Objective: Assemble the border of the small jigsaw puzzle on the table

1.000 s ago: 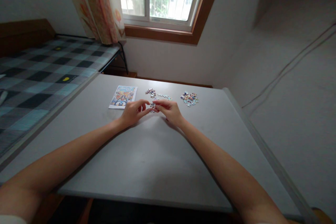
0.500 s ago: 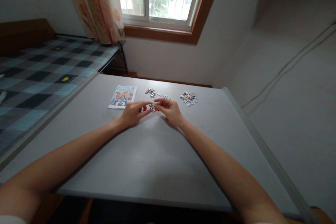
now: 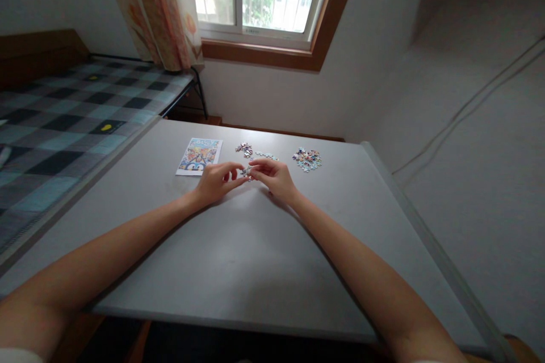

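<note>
A small cluster of jigsaw puzzle pieces [image 3: 247, 172] lies between my fingertips near the middle of the table. From the left, my left hand [image 3: 216, 182] holds its edge with thumb and index finger, the other fingers curled. My right hand [image 3: 276, 180] pinches the cluster from the right and hides part of it. Just beyond the hands are a strip of joined pieces [image 3: 267, 155] and a small heap of loose pieces [image 3: 244, 150]. To the left of them lies a printed picture sheet [image 3: 198, 157] with a colourful cartoon design.
A larger pile of puzzle pieces [image 3: 307, 159] sits to the right of my hands. The grey-white table [image 3: 238, 261] has a raised strip [image 3: 419, 227] along its right side. Past its left edge stands a bed with a checked cover [image 3: 128, 103]. A window is behind the table.
My left index finger has drawn back slightly and bent more, while the left thumb stays at the pieces. My right hand is almost unmoved.
</note>
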The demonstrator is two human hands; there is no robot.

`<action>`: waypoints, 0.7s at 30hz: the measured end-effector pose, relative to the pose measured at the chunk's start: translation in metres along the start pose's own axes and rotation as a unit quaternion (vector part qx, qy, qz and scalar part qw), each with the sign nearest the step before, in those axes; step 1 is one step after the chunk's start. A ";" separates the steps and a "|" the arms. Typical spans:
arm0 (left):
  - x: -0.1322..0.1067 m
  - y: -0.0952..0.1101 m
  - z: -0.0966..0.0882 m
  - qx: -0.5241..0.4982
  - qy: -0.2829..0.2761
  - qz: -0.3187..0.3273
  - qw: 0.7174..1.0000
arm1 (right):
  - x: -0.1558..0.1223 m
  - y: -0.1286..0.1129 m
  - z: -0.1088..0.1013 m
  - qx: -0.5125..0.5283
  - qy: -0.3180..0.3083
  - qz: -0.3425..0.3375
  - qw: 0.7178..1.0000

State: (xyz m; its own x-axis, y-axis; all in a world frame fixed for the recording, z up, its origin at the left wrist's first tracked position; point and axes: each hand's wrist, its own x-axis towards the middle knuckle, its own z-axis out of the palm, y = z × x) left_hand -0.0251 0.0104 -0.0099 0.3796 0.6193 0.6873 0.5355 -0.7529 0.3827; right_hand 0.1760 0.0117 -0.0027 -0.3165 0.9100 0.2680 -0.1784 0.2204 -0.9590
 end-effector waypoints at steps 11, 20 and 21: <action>0.001 0.004 -0.002 0.023 -0.034 0.039 0.998 | 0.002 -0.001 -0.003 -0.032 0.030 0.002 0.999; 0.000 0.000 0.000 0.015 -0.030 0.059 0.998 | 0.001 -0.001 -0.001 -0.023 0.022 0.003 0.999; 0.000 0.000 -0.001 0.014 -0.034 0.061 0.997 | 0.001 -0.002 0.000 -0.021 0.024 0.004 0.999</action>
State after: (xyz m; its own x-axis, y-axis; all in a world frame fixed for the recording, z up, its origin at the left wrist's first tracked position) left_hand -0.0253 0.0100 -0.0094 0.4928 0.5387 0.6833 0.5032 -0.8171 0.2812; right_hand 0.1762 0.0121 -0.0006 -0.2731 0.9273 0.2560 -0.1371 0.2259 -0.9644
